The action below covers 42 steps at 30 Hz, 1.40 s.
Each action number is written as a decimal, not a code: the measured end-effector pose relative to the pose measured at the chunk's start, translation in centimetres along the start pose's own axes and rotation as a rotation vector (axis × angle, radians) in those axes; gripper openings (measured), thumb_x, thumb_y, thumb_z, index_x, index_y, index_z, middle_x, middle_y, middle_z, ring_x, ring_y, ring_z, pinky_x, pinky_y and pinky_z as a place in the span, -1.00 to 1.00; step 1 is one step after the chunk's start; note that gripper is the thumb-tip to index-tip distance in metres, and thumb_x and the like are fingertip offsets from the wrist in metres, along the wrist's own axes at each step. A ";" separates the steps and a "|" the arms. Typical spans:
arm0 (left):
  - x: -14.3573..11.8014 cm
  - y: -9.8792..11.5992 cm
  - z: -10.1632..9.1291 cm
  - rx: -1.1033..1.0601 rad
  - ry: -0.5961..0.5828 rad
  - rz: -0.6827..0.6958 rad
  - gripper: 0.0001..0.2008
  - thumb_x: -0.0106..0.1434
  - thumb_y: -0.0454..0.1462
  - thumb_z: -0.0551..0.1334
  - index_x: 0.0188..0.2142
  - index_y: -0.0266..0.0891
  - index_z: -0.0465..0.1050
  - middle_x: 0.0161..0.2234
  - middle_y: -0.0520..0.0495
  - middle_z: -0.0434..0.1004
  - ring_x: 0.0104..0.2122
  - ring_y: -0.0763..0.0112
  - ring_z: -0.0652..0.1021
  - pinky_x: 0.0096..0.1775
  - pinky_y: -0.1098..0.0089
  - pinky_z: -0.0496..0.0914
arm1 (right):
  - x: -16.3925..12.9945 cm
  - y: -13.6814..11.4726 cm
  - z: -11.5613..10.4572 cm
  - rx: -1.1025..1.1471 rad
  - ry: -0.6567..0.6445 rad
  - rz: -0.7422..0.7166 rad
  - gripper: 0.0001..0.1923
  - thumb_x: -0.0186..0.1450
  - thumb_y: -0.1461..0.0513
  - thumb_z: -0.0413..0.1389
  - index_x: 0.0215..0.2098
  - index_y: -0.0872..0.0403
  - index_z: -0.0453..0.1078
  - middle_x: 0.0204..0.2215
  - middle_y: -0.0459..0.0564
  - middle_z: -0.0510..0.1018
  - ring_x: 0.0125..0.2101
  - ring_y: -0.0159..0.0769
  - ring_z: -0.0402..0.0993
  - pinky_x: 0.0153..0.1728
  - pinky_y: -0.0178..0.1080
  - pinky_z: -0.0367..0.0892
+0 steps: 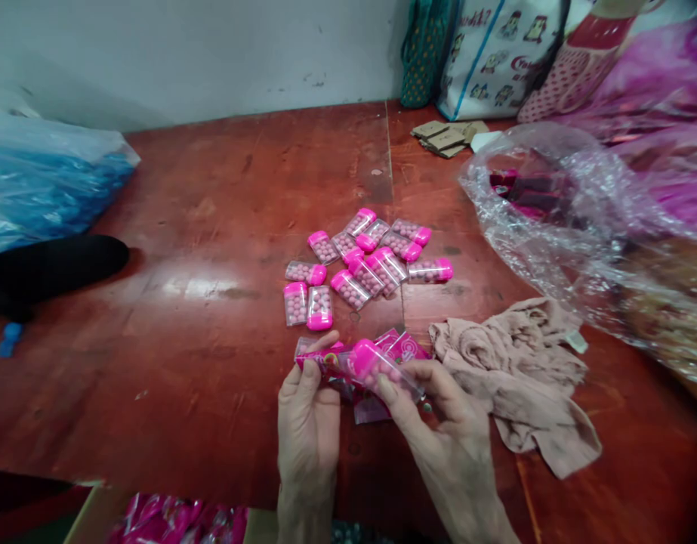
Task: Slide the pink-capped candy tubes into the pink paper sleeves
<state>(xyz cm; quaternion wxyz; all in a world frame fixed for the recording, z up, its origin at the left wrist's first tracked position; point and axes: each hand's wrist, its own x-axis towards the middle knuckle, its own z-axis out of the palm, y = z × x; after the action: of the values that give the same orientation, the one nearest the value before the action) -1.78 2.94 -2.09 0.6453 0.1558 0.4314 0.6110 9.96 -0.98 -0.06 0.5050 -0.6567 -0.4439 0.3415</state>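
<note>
Pink-capped box [376, 368] pinched in right hand [439, 423], left hand [308, 423] gripping wrapper [325, 361]; loose grip could drop box onto pile [362, 264].

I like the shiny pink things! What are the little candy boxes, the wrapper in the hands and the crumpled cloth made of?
The little candy boxes look like clear hard plastic with glossy pink caps; you can see round pink balls through them. The wrapper, pinched by the left hand and right hand, seems thin shiny plastic film, since it glints and bends. The crumpled cloth looks like soft, dull beige fabric, full of folds.
</note>
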 end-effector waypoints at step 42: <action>-1.1 -1.3 1.9 -0.072 0.043 -0.260 -0.63 -0.06 -0.06 0.36 -0.36 -0.31 0.57 -0.44 -0.15 0.59 -0.40 0.24 0.58 -0.29 0.30 0.47 | -0.4 1.2 0.4 0.045 -0.013 -0.235 -0.85 0.18 0.35 0.14 -0.25 0.08 0.41 -0.43 -0.07 0.55 -0.45 -0.35 0.46 -0.40 -0.34 0.37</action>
<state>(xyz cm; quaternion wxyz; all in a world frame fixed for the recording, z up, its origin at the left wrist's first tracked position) 0.63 2.28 -1.59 0.7149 0.0623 0.4393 0.5404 9.76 -1.36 -1.34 0.5535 -0.5862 -0.5133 0.2940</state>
